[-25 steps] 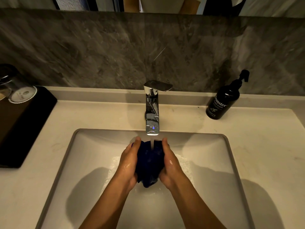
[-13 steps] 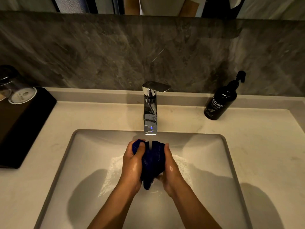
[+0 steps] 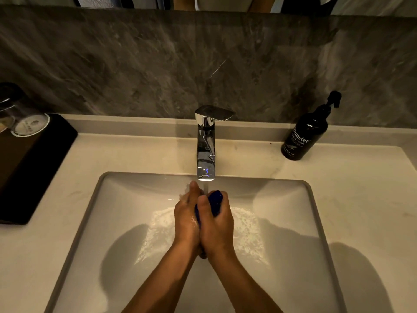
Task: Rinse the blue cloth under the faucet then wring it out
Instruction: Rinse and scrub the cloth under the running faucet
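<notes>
Countertop of pale stone (image 3: 349, 199) filled the lower frame, its rectangular white basin (image 3: 94, 213) sunk at centre. Above the basin stood a chrome faucet (image 3: 205, 141), its stream falling onto a dark blue cloth (image 3: 215, 201) bunched just below the spout. The left hand (image 3: 186, 219) and right hand (image 3: 217, 224) were pressed together around the cloth, fingers curled on it, hiding most of it. Soaked, the cloth likely felt heavy, limp and slick; gripping both ends of the bundle would suit twisting. A black hand-wash pump bottle (image 3: 304, 134) stood at the upper right.
</notes>
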